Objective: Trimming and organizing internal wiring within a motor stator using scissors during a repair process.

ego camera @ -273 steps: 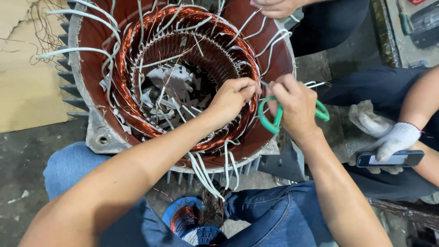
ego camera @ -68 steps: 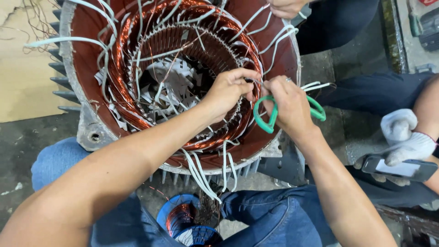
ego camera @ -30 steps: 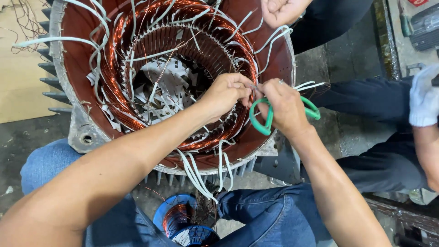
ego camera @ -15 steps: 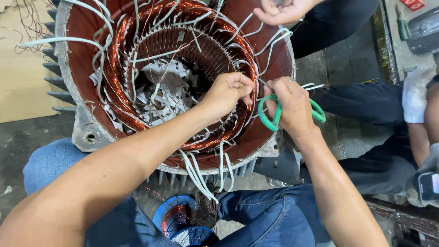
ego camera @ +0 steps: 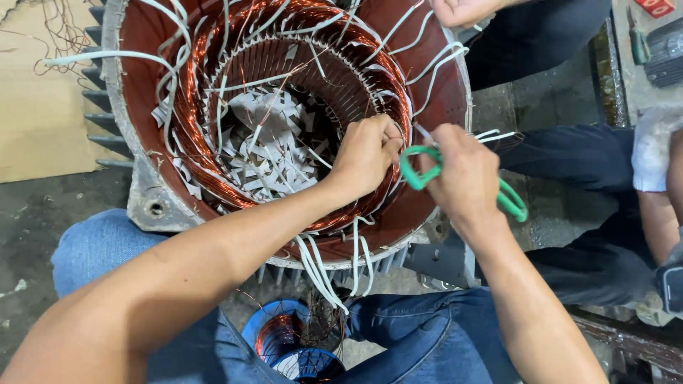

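Observation:
A large motor stator (ego camera: 146,178) with a red-brown inside stands upright in front of me. Copper windings (ego camera: 192,135) ring its bore, with white sleeved leads (ego camera: 320,267) hanging over the near rim. My left hand (ego camera: 366,153) pinches the winding at the right side of the bore, fingers closed on it. My right hand (ego camera: 462,178) is just beside it, gripping green-handled scissors (ego camera: 509,199) whose blades point toward the left hand's fingers. The blade tips are hidden.
White paper scraps (ego camera: 267,142) fill the bore's bottom. A blue spool of copper wire (ego camera: 284,341) sits between my knees. Another person's hand (ego camera: 462,11) rests on the far rim. A second person in dark trousers sits at right, with a white cloth (ego camera: 654,146). Cardboard (ego camera: 43,121) lies left.
My hands have stayed at the same spot on the winding, shifting only slightly. The person at right has moved their gloved hand and device out of view.

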